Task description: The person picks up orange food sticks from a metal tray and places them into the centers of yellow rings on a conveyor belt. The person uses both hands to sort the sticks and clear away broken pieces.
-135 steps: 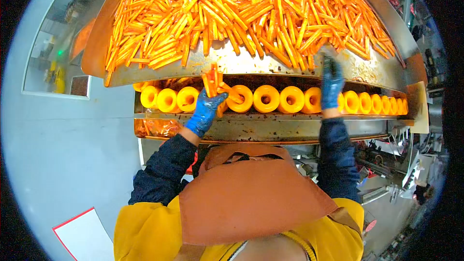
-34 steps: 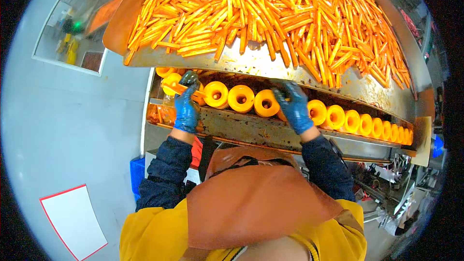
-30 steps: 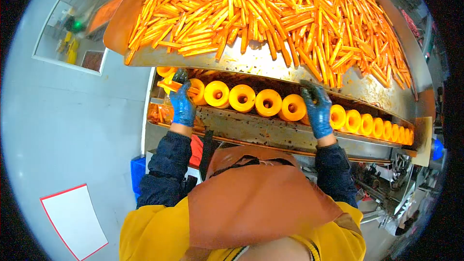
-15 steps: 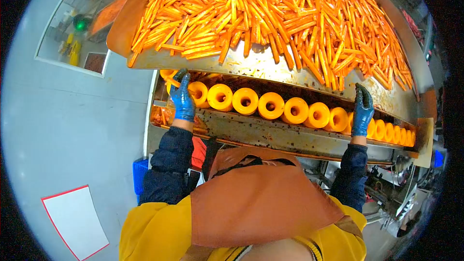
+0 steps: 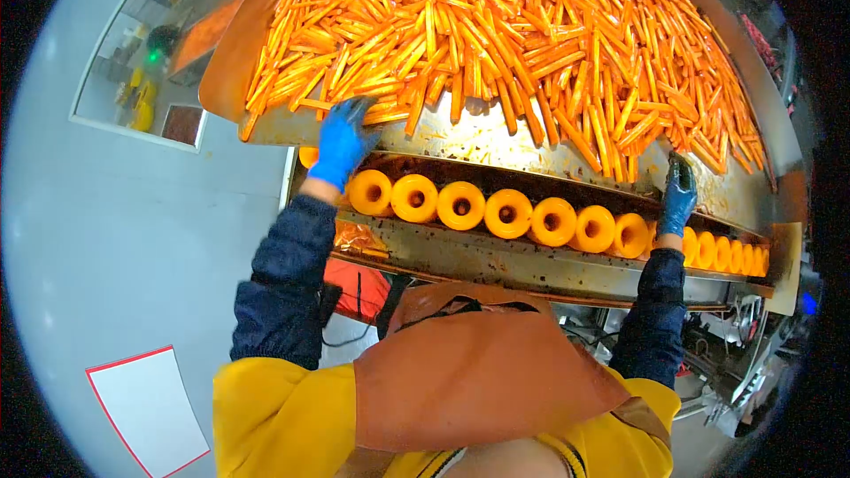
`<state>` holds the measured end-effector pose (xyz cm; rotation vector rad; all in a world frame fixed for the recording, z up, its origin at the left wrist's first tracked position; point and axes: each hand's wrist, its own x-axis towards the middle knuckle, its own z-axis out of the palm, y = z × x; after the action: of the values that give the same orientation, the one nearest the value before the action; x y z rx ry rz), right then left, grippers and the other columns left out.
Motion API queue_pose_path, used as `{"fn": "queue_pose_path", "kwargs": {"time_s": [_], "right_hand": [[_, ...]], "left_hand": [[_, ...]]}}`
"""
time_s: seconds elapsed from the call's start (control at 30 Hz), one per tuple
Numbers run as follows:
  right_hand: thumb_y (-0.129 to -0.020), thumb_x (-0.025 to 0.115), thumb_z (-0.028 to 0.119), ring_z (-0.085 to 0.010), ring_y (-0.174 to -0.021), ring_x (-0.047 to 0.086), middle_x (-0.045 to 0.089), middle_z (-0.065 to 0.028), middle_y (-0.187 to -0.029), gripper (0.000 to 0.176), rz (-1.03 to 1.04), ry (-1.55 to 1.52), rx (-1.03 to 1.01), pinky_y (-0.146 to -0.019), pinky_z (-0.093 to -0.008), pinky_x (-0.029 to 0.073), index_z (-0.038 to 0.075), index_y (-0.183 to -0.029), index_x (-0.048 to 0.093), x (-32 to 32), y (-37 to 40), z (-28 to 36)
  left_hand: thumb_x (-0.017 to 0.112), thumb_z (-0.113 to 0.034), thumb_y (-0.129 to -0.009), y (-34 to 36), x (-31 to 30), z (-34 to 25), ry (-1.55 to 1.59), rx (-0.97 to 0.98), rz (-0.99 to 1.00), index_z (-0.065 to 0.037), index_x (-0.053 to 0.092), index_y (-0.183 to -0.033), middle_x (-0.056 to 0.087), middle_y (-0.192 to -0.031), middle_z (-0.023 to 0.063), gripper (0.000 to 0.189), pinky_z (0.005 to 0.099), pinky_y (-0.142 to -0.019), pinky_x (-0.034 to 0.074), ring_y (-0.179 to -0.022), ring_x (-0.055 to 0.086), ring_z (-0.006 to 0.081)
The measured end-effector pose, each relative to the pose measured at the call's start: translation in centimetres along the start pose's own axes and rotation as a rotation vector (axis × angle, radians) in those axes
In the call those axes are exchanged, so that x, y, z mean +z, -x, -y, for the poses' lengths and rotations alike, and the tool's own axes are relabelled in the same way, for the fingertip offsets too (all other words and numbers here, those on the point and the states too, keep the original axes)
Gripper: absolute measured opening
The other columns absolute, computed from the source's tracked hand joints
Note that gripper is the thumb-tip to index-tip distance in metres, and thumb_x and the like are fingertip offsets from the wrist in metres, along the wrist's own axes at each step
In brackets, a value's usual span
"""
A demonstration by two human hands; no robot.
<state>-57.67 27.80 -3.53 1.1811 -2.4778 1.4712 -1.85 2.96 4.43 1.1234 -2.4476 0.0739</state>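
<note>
My left hand [image 5: 343,146] blurs by the orange sticks [image 5: 496,35], upper left; I can't tell its grip. Right hand [image 5: 678,193], frame right, curls loosely, contents unclear. Yellow cups [image 5: 522,214] line mid-frame below the tray [image 5: 487,137], probably for easy reach.

We see white glare on metal tray [image 5: 485,134]; fisheye curve bends wall [image 5: 159,257]; corners fall to grainy black; left hand [image 5: 342,145] slightly blurred.
</note>
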Motion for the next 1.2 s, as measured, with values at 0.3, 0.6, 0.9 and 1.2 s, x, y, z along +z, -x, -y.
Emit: {"fn": "queue_pose_path", "kwargs": {"time_s": [0.3,0.6,0.9,1.2], "right_hand": [[-0.086,0.055,0.042,-0.0304,-0.085,0.063,0.065,-0.0116,-0.099,0.036,0.008,0.488,0.002,-0.074,-0.0390,0.049,0.012,-0.100,0.067,1.6,0.3,2.5],[-0.086,0.055,0.042,-0.0319,-0.092,0.061,0.063,-0.0137,-0.105,0.036,0.070,0.478,0.078,-0.078,-0.0389,0.049,0.014,-0.104,0.067,1.0,0.4,4.6],[-0.087,0.051,0.043,-0.0321,-0.084,0.062,0.064,-0.0123,-0.096,0.032,0.020,0.555,-0.037,-0.072,-0.0416,0.049,0.018,-0.102,0.066,1.5,0.3,2.5],[-0.086,0.052,0.043,-0.0306,-0.085,0.062,0.064,-0.0110,-0.096,0.032,0.019,0.564,-0.020,-0.073,-0.0408,0.049,0.018,-0.100,0.066,1.5,0.3,2.4]], "left_hand": [[0.060,-0.023,-0.074,-5.9,2.7,-0.1,-0.110,-0.186,0.615,-0.010,0.057,-0.113,0.061,-0.109,0.0187,0.041,0.0447,-0.082,0.049,-0.099,0.059,0.0345],[0.061,-0.015,-0.086,2.5,-3.6,-3.6,1.394,-0.598,-0.226,-0.005,0.058,-0.108,0.060,-0.092,0.0041,0.024,0.0274,-0.073,0.047,-0.084,0.058,0.0144],[0.058,-0.005,-0.085,9.7,0.9,-9.1,1.510,-0.913,-0.018,-0.003,0.056,-0.115,0.060,-0.105,0.0062,0.030,0.0320,-0.082,0.051,-0.092,0.060,0.0184],[0.055,0.000,-0.084,9.3,2.0,-9.1,1.239,-0.764,-0.171,-0.001,0.054,-0.115,0.059,-0.112,0.0060,0.031,0.0300,-0.093,0.042,-0.102,0.055,0.0157]]}}
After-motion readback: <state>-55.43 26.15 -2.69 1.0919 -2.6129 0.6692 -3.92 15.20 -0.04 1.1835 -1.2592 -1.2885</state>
